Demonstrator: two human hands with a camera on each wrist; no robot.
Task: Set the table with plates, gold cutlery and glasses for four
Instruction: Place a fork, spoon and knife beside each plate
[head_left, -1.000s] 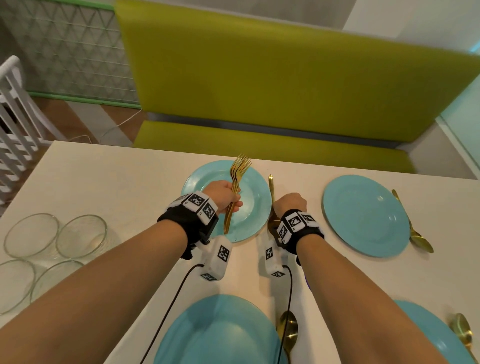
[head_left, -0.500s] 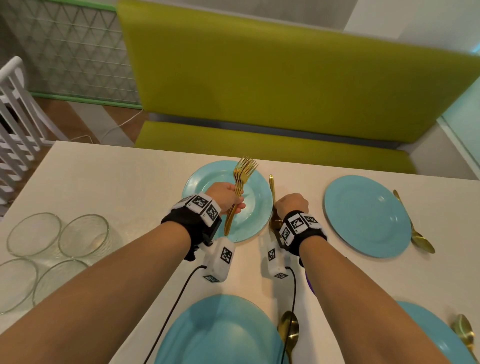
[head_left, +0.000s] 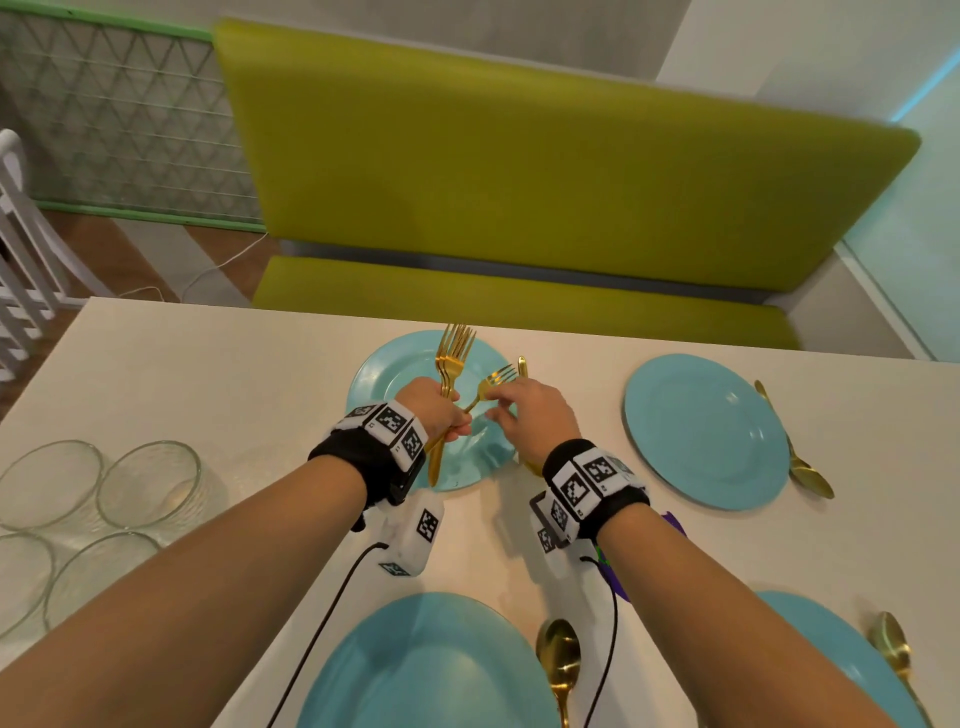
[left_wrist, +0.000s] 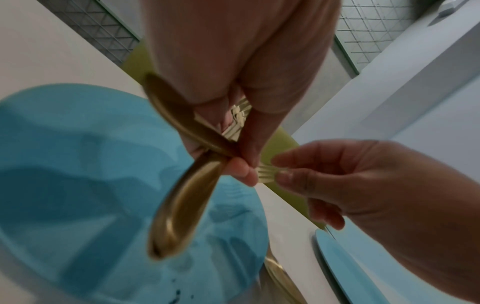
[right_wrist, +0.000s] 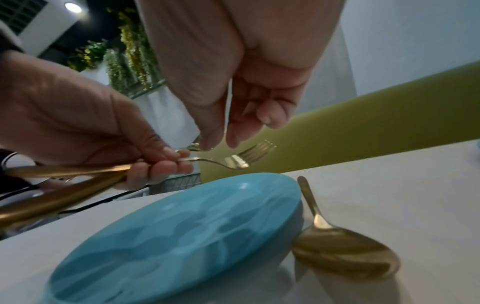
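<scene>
My left hand (head_left: 441, 410) grips a bunch of gold forks (head_left: 453, 358) by the handles above the far left blue plate (head_left: 384, 374), tines pointing away. One fork (head_left: 493, 376) is splayed out to the right of the bunch. My right hand (head_left: 524, 410) pinches that fork (left_wrist: 267, 174) at its head with thumb and forefinger. From the right wrist the same fork (right_wrist: 241, 158) juts out over the plate (right_wrist: 182, 226). A gold spoon (right_wrist: 345, 246) lies on the table against the plate's right edge.
Three more blue plates (head_left: 706, 431) (head_left: 426, 670) (head_left: 810, 639) lie on the white table, each with a gold spoon (head_left: 800, 462) on its right. Several glasses (head_left: 98, 488) stand at the left edge. A green bench (head_left: 519, 182) runs behind the table.
My right hand has left the spoon beside the plate and moved up and left to the forks. One fork now sticks out of the bunch to the right.
</scene>
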